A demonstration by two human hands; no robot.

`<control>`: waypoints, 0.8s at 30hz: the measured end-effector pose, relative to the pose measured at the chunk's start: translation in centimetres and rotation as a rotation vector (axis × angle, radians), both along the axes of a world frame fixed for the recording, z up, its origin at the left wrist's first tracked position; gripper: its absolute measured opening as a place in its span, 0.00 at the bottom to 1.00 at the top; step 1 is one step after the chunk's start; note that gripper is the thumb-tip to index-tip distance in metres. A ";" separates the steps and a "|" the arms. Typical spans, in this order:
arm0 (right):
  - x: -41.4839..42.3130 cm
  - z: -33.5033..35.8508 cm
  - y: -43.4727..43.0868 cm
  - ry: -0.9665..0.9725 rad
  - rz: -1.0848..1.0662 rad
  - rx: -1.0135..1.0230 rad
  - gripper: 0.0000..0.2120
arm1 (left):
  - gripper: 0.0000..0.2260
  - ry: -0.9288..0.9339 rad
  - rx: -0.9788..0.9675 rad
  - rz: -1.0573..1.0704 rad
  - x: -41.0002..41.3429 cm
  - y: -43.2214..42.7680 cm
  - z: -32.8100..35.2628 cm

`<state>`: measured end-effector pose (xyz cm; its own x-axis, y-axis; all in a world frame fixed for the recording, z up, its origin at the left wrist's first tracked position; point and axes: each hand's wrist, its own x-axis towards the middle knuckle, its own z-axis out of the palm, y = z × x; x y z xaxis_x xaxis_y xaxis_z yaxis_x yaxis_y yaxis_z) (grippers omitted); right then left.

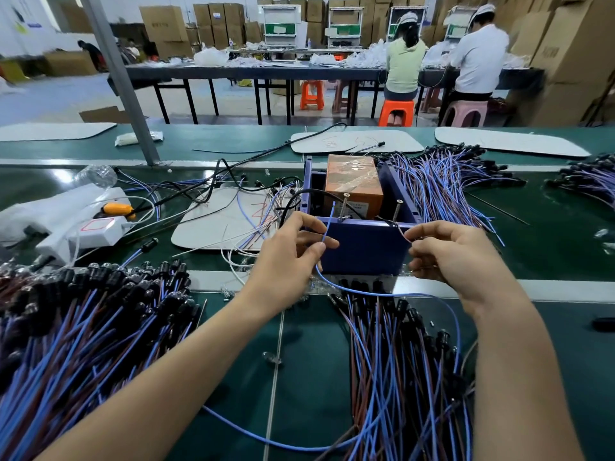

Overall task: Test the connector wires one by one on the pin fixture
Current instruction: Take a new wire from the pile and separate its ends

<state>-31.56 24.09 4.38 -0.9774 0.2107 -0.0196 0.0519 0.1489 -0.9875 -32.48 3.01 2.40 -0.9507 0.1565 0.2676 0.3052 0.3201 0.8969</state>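
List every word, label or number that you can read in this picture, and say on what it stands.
No text can be read.
Label on the orange box: too small.
Print on the cardboard cartons: blurred.
Red mark on the white power strip: not legible.

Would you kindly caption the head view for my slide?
Left hand pinches a blue wire, right hand a brown wire, near the screws on the blue box.

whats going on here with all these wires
A person is testing wires at the blue box fixture. The left hand pinches the blue wire, its tip pointing up just short of the left screw pin. The right hand pinches the brown wire, whose end reaches toward the right screw pin; contact is unclear. Bundles of similar wires lie on the green table.
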 end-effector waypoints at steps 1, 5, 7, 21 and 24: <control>0.1 0.1 0.0 0.000 0.005 -0.007 0.12 | 0.08 0.003 -0.014 -0.004 0.0 0.0 0.0; 0.3 0.3 0.1 -0.010 0.026 -0.023 0.11 | 0.07 0.008 -0.047 -0.010 0.1 0.1 -0.1; 0.4 0.4 0.2 -0.011 0.034 -0.032 0.11 | 0.07 -0.001 -0.047 -0.014 0.1 0.1 -0.1; 0.3 0.3 0.7 0.016 -0.065 -0.033 0.12 | 0.06 -0.050 -0.032 -0.056 -0.4 0.0 -0.6; 0.2 0.2 0.6 0.002 -0.073 -0.006 0.12 | 0.06 -0.053 -0.029 -0.064 -0.5 0.0 -0.7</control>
